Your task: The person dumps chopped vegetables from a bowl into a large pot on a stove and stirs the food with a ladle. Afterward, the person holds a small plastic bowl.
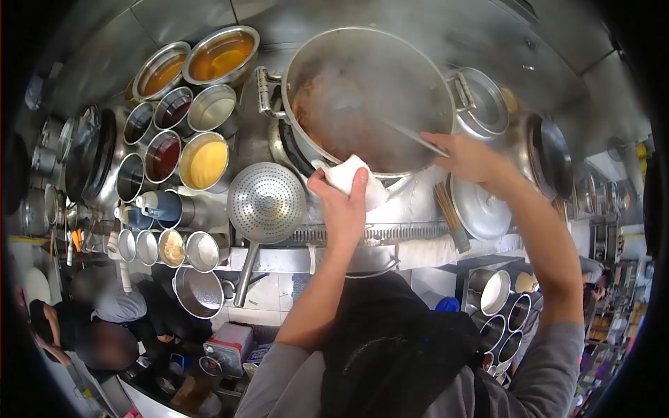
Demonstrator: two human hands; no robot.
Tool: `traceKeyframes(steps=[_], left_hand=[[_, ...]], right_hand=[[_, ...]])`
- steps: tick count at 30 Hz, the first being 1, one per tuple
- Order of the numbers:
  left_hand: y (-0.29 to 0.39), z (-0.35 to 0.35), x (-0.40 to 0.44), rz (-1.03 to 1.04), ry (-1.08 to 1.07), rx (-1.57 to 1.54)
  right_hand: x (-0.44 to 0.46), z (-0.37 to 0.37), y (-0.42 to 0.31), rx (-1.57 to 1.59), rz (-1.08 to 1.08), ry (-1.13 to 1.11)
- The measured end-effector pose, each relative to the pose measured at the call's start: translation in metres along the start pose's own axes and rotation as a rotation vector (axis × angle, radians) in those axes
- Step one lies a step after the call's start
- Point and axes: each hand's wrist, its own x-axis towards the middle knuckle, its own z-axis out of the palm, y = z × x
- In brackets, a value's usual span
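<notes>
A wide steaming pot (301, 125) with reddish-brown food inside stands in front of me. My left hand (340, 202) is closed around a folded white cloth (352, 182) at the pot's near rim. Whether the cloth wraps a handle, I cannot tell. Over the right side of the pot, my right hand (461, 159) grips the end of a long metal-handled utensil (411, 134). Its far end is lost in steam, so its kind does not show. To the left of my left hand rests a perforated strainer (267, 202), its handle pointing toward me.
Metal containers of sauces, one with yellow contents (207, 164), stand at left behind small seasoning cups (203, 252). Bowls of amber liquid (221, 57) sit at back left. On the right are a lid (481, 209) and a bamboo brush (453, 219). People (104, 313) are at lower left.
</notes>
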Motion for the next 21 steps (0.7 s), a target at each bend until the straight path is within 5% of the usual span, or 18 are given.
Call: traceKeyframes(steps=[1, 5, 12, 16, 19, 21], left_hand=[[0.001, 0.0, 0.0, -0.004, -0.009, 0.001], [-0.005, -0.002, 0.001, 0.018, -0.009, 0.009], [-0.004, -0.007, 0.001, -0.042, -0.07, -0.018], [-0.001, -0.009, 0.003, -0.03, -0.074, -0.029], [0.0, -0.008, 0.002, -0.009, -0.058, -0.033], [0.001, -0.009, 0.001, 0.018, -0.035, -0.027]], right_hand=[[-0.011, -0.004, 0.012, -0.176, -0.176, 0.034], [-0.088, -0.066, -0.003, -0.201, -0.292, 0.094], [-0.152, -0.12, -0.068, -0.366, 0.109, -0.148], [-0.115, -0.093, -0.08, -0.336, 0.182, -0.272], [-0.084, -0.015, -0.042, -0.368, 0.046, -0.082], [-0.051, 0.03, -0.055, -0.334, 0.173, -0.001]])
